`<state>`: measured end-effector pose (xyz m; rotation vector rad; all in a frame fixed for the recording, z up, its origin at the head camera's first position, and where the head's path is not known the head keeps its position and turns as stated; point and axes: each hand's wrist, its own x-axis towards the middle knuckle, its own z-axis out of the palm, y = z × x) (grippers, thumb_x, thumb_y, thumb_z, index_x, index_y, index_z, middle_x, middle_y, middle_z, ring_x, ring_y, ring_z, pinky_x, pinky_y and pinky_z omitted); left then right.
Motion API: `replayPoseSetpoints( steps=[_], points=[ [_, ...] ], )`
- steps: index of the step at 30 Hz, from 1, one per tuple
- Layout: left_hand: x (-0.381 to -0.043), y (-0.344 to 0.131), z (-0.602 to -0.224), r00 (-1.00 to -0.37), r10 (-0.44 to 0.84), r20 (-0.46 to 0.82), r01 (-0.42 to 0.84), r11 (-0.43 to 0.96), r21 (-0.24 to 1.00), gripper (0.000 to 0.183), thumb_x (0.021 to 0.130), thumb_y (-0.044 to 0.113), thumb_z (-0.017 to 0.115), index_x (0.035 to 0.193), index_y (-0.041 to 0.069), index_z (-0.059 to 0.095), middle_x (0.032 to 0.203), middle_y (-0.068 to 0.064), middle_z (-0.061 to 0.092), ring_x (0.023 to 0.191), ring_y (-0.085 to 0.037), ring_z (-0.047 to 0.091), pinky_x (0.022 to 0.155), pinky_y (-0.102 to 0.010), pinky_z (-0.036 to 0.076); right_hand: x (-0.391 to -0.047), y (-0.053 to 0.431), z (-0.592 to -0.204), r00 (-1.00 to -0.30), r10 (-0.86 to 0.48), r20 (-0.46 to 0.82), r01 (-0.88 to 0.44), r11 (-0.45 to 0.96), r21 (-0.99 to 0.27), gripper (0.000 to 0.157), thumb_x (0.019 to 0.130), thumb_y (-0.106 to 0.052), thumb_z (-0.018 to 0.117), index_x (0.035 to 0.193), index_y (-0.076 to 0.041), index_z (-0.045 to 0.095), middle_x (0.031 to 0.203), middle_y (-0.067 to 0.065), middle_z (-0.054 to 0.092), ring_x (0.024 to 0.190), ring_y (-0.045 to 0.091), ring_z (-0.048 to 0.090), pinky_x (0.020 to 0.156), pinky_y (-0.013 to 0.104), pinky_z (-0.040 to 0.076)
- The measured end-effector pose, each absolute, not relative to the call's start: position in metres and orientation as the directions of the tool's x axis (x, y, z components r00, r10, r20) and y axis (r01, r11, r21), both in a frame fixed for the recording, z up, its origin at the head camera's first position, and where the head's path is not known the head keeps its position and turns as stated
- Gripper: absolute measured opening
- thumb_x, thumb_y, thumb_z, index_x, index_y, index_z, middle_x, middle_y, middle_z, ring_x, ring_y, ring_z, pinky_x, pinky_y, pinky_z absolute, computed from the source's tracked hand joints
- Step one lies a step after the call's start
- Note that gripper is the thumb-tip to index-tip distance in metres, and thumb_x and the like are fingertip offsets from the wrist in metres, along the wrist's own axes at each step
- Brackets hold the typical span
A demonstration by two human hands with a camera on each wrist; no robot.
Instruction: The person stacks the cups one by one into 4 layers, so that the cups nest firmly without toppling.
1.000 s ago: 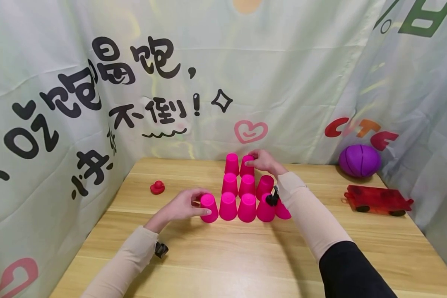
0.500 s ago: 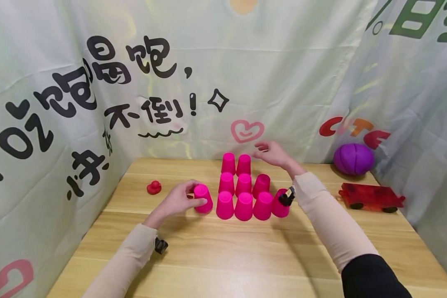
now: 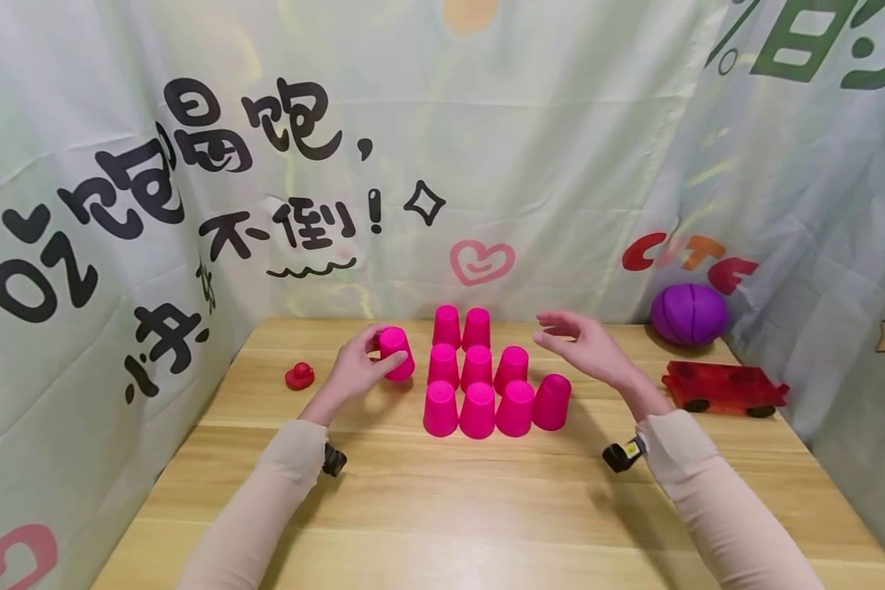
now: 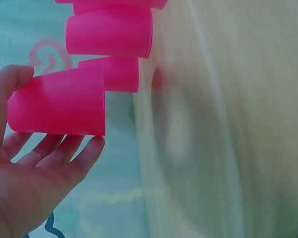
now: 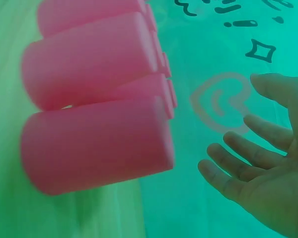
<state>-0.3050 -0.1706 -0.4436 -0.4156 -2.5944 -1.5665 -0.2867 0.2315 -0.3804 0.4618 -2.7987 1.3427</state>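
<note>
Head view: the left hand (image 3: 357,363) is gripping one pink cup (image 3: 396,348) above the wooden table (image 3: 413,524), thumb and fingers hugging it, probably so it's not slipping. Nine other cups (image 3: 476,369) are standing mouth-down, likely for stability. Right hand (image 3: 588,347)'s hovering near them, fingers loosely spread, holding nothing.

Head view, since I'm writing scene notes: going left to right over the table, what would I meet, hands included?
Red toy duck → left hand → the pink cup it holds → standing pink cups → right hand → red wheeled toy.
</note>
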Motion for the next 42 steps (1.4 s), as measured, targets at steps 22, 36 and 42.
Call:
replayPoseSetpoints(
  steps=[22, 36, 42],
  points=[
    [-0.356, -0.136, -0.447, -0.970, 0.133, 0.203, 0.242, 0.483, 0.842, 0.055, 0.096, 0.024, 0.078, 0.144, 0.008, 0.057, 0.133, -0.018, 0.067, 0.126, -0.039, 0.062, 0.107, -0.052, 0.056, -0.232, 0.260, -0.432, -0.954, -0.292, 0.069, -0.232, 0.572, -0.787, 0.066, 0.095, -0.035, 0.078, 0.149, -0.005, 0.056, 0.140, 0.018, 0.067, 0.125, 0.035, 0.066, 0.092, 0.028, 0.059],
    [-0.377, -0.129, -0.457, -0.982, 0.088, 0.165, 0.187, 0.480, 0.857, 0.056, 0.097, 0.020, 0.077, 0.146, 0.005, 0.056, 0.134, -0.022, 0.067, 0.124, -0.039, 0.064, 0.107, -0.051, 0.057, -0.230, 0.257, -0.456, -0.946, -0.306, 0.104, -0.258, 0.520, -0.814, 0.068, 0.091, -0.018, 0.083, 0.148, 0.002, 0.052, 0.129, 0.021, 0.071, 0.117, 0.035, 0.071, 0.092, 0.033, 0.062],
    [-0.382, -0.125, -0.457, -0.984, 0.084, 0.155, 0.176, 0.494, 0.851, 0.056, 0.097, 0.021, 0.077, 0.146, 0.003, 0.055, 0.134, -0.022, 0.065, 0.124, -0.039, 0.064, 0.107, -0.051, 0.057, -0.232, 0.258, -0.464, -0.951, -0.294, 0.096, -0.246, 0.528, -0.813, 0.069, 0.091, -0.018, 0.083, 0.149, 0.004, 0.051, 0.126, 0.021, 0.072, 0.114, 0.034, 0.073, 0.087, 0.024, 0.060]
  ],
)
